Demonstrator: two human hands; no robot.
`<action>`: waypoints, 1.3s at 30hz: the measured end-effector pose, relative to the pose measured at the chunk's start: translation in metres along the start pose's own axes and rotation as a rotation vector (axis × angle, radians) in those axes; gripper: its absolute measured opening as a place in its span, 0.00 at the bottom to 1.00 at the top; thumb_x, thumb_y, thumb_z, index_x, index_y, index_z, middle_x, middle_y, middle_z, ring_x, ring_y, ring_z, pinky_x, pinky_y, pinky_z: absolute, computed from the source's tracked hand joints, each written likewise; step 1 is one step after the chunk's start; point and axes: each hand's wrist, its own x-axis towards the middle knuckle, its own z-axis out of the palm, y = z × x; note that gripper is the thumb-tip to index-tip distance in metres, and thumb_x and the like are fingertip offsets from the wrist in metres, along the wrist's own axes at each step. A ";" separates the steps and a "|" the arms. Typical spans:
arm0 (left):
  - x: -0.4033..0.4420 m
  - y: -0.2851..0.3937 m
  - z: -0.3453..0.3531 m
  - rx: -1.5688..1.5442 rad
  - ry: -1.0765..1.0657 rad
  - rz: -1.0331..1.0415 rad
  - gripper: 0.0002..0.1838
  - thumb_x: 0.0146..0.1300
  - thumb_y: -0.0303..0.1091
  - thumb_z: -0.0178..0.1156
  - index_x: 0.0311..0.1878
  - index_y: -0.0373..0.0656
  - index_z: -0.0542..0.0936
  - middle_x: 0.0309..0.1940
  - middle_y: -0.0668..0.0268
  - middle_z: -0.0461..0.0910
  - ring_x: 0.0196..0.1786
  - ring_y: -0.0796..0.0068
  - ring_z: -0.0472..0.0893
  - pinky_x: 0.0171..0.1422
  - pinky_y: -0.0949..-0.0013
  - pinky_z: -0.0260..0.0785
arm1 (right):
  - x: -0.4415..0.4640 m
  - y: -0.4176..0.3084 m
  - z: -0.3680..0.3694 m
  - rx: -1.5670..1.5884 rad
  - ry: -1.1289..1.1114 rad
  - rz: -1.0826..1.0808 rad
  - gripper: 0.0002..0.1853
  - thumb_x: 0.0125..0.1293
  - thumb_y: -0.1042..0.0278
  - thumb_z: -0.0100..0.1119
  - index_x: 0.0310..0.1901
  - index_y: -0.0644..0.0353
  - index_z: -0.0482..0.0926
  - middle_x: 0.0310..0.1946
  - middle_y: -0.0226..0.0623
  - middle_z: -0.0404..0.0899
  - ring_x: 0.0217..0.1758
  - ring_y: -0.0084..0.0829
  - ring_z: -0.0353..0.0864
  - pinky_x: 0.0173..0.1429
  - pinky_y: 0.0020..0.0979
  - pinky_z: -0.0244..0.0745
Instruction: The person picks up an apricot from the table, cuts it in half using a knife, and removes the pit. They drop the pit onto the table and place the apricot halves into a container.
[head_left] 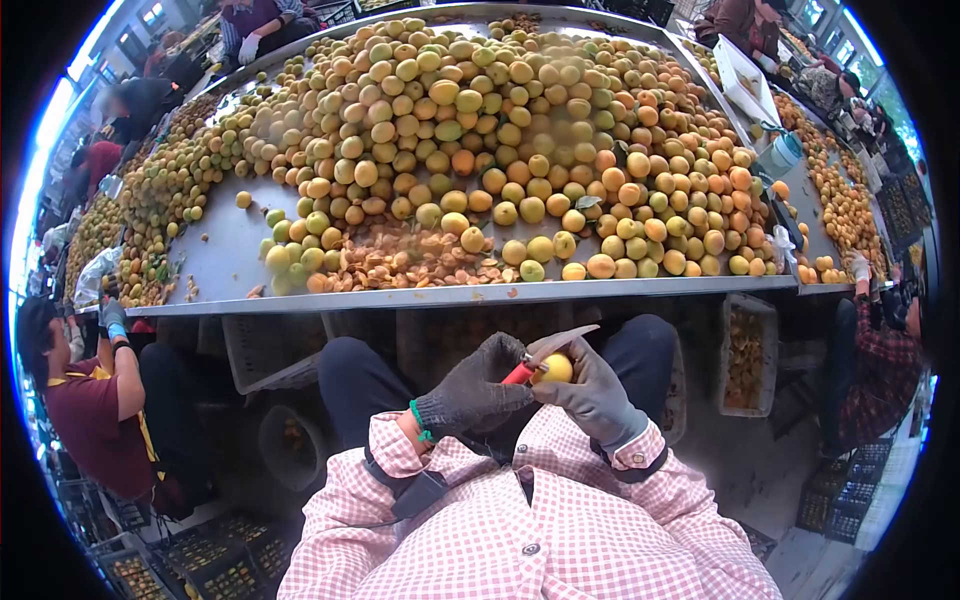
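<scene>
My left hand [476, 386], in a dark knit glove with a green band at the wrist, is closed around the red handle of a knife [517, 374]. A pale pointed blade reaches up and right from it, past the yellow fruit. My right hand [594, 392], in a grey glove, grips that fruit, which looks like an apricot [556, 368]. Both hands meet in front of my lap, below the metal table's front rim [470, 297]. Where the blade touches the fruit is partly hidden by my fingers.
A large heap of apricots [430, 110] covers much of the table, with split orange pieces [420, 258] near its front edge. Crates [748, 355] and a white bucket [291, 446] stand below. People work at left [95, 400] and right [880, 370].
</scene>
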 end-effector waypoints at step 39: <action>-0.026 -0.014 0.025 1.097 0.372 0.314 0.17 0.55 0.33 0.61 0.50 0.47 0.77 0.30 0.53 0.81 0.32 0.50 0.81 0.33 0.54 0.72 | -0.009 0.014 0.037 0.247 0.085 -0.400 0.25 0.55 0.80 0.67 0.52 0.57 0.67 0.46 0.34 0.74 0.51 0.25 0.73 0.63 0.29 0.66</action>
